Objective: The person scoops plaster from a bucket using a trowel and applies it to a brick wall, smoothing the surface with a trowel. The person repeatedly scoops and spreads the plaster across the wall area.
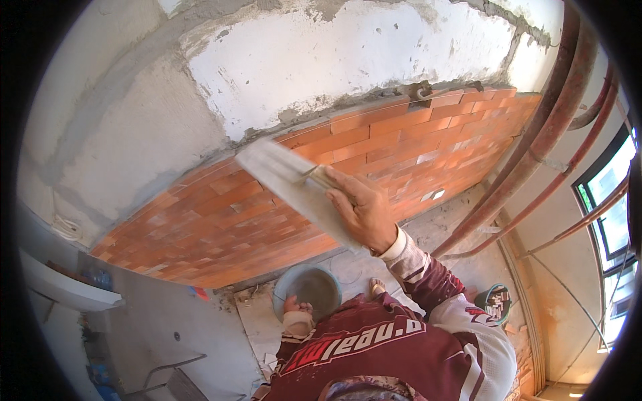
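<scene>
My right hand (pixel 361 210) grips the handle of a plastering trowel (pixel 284 179) with a long, flat rectangular blade. The blade is raised in front of the wall and slightly blurred. Behind it is a facing of orange-red bricks (pixel 374 154), and the blade's far end overlaps the top of this facing in the picture; whether it touches cannot be told. Lower down, my left hand (pixel 298 307) is by the rim of a round grey-blue basin (pixel 278 294), its fingers loosely bent and a little apart, with nothing visible in them. Greyish contents show inside the basin.
Above the bricks is a whitish block wall (pixel 348 60) with grey mortar joints. Reddish pipes (pixel 535 157) run down at the right, near a window (pixel 608 220). A bucket (pixel 496 301) of small pieces stands at lower right. A metal-framed chair (pixel 177 381) is at lower left.
</scene>
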Tool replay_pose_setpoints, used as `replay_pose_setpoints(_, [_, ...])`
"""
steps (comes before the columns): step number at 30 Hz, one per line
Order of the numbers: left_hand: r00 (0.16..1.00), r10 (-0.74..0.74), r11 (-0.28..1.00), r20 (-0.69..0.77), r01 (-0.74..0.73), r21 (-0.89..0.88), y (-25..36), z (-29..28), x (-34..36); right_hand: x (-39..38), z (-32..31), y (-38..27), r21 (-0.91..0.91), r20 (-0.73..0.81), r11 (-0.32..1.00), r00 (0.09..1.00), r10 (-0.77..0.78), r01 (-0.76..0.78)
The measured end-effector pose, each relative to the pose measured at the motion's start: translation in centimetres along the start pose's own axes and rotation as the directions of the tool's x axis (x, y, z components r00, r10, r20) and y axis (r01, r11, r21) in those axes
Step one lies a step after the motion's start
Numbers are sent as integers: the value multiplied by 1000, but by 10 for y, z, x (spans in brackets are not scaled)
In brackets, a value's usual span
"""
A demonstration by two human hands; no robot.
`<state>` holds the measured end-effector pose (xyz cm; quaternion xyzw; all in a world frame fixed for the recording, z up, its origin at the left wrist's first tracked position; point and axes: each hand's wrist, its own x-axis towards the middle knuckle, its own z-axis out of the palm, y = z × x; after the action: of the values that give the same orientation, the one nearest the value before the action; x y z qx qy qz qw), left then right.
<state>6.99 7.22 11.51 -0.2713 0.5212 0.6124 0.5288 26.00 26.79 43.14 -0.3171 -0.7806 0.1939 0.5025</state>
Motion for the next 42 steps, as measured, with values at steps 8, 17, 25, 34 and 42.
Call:
replay_pose_setpoints(8, [996,63,998,-68,-61,31,-5,-2,2,8,22,18,264,4,958,993,115,-112])
replay_pose_setpoints(17, [995,75,995,-72,-70,66,-6,-1,-1,17,-15,33,108,-152,976,967,203,-188])
replay_pose_setpoints(25, [992,52,997,-116,-58,-48,-2,6,-5,10,-32,50,113,-231,957,930,285,-266])
replay_pose_setpoints(34, [997,24,997,-73,-29,-68,-14,0,12,-60,-22,75,43,395,969,895,207,-243])
replay_pose_setpoints(42, [1000,-5,992,6,6,-129,-17,-10,10,-198,156,111,128,950,948,237,-202,293])
